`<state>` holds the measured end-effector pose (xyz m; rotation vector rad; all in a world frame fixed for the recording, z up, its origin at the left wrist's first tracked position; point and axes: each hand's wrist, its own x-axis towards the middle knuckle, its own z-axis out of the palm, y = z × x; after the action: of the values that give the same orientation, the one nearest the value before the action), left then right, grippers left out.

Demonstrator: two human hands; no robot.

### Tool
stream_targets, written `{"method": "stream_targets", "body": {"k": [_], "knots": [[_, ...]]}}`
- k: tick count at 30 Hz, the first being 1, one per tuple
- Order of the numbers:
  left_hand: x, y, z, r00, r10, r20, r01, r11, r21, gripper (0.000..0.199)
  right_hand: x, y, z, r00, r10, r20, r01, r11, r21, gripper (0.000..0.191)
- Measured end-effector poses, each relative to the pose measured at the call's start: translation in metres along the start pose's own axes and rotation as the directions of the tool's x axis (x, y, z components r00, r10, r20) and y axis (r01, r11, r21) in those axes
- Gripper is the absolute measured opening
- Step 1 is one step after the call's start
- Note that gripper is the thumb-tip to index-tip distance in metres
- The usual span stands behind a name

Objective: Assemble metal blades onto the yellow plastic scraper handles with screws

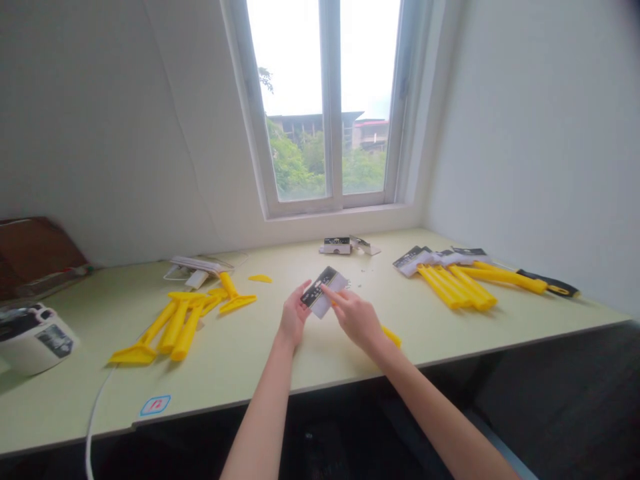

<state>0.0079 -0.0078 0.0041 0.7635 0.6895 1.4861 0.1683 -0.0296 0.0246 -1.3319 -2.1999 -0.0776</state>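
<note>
- The left hand (295, 315) is closed on the left end of a thin black-and-white printed card (323, 291), held just above the tabletop (95, 393), near the middle and toward the front edge.
- The right hand (356, 319) has its index finger stretched across the card, other fingers curled; from this view, its thumb's grip is hard to judge.
- If that hold is light, the card could slip and fall.
- A yellow plastic piece (391, 336), partly hidden by the right forearm, lies near the front edge; a careless arm movement could knock it off.
- Piles of yellow plastic scrapers (175, 327) on the left and yellow scrapers (450, 285) on the right could hide a dropped card.
</note>
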Motion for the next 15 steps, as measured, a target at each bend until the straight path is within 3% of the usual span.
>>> {"method": "stream_targets", "body": {"k": [4,9,12,15], "knots": [[-0.001,0.002,-0.001,0.998,-0.057,-0.023,0.056,0.998,-0.020,0.039,0.005,0.044,-0.021,0.976,0.189,-0.109,-0.194,0.980,-0.041,0.048],[0.002,-0.002,-0.004,0.995,-0.056,-0.084,0.056,0.998,0.009,0.032,0.019,0.121,-0.032,0.884,0.440,-0.157,-0.467,0.843,-0.268,0.046],[0.003,-0.004,-0.004,0.996,-0.061,-0.070,0.064,0.997,0.045,0.030,0.020,0.162,-0.026,0.858,0.486,-0.164,-0.511,0.779,-0.363,0.043],[0.004,-0.003,-0.005,0.993,-0.077,-0.087,0.077,0.997,-0.001,0.027,0.016,0.190,-0.017,0.867,0.481,-0.131,-0.483,0.746,-0.459,0.041]]}}
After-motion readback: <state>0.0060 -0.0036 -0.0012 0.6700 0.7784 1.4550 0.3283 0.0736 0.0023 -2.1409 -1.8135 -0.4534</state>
